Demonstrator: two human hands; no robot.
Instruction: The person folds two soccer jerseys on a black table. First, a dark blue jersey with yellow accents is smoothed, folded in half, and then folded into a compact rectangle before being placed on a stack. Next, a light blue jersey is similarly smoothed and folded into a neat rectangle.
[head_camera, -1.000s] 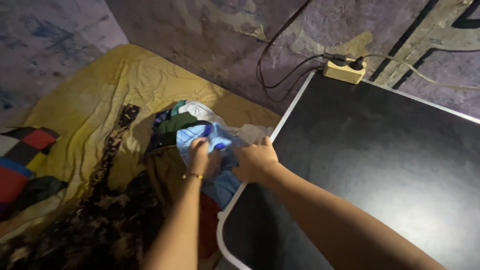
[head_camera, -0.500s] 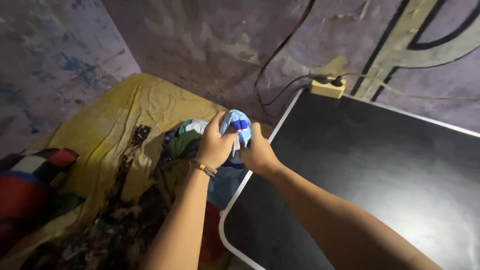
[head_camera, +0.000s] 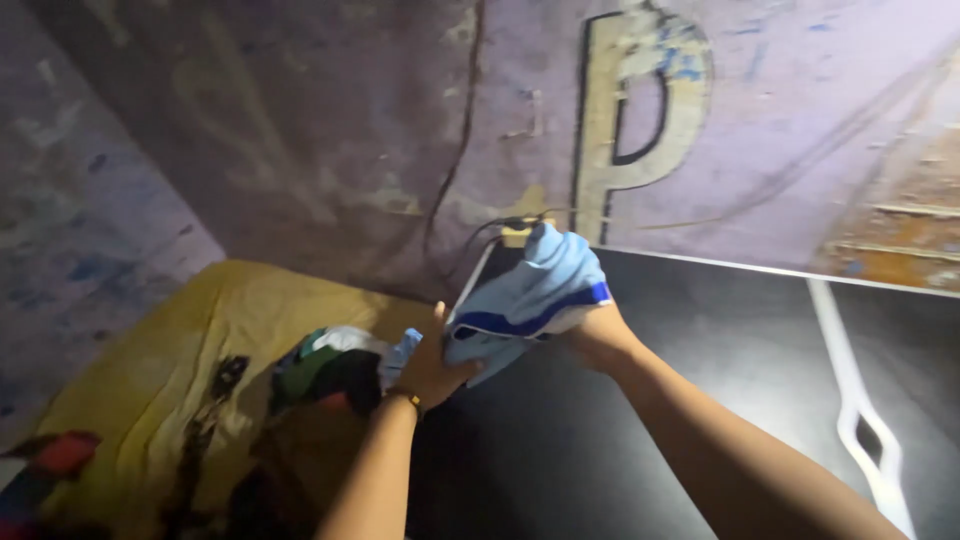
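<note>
**Two hands hold a soft blue cloth over the worktop edge**

The left hand (head_camera: 435, 365) and the right hand (head_camera: 598, 335) both hold one light blue cloth (head_camera: 530, 295) with a dark blue stripe. The cloth is up in the air, over the left edge of the black worktop (head_camera: 700, 400), near its far left corner. The left hand grips the low end of the cloth. The right hand is closed around the bunched top part. Neither hand is loose.

The cloth looks soft and light. It sags and folds where nobody holds it, so it will flop and not stay flat by itself. It does not look slippery or easy to break. I think the best places to hold it are the edges or the corners, one in each hand, so it can be pulled out smooth.

Beside the worktop is a yellow sheet (head_camera: 170, 370) with a pile of clothes (head_camera: 330, 370) on it. A power strip (head_camera: 520, 232) sits at the far edge of the worktop, by the wall (head_camera: 300, 130).
</note>
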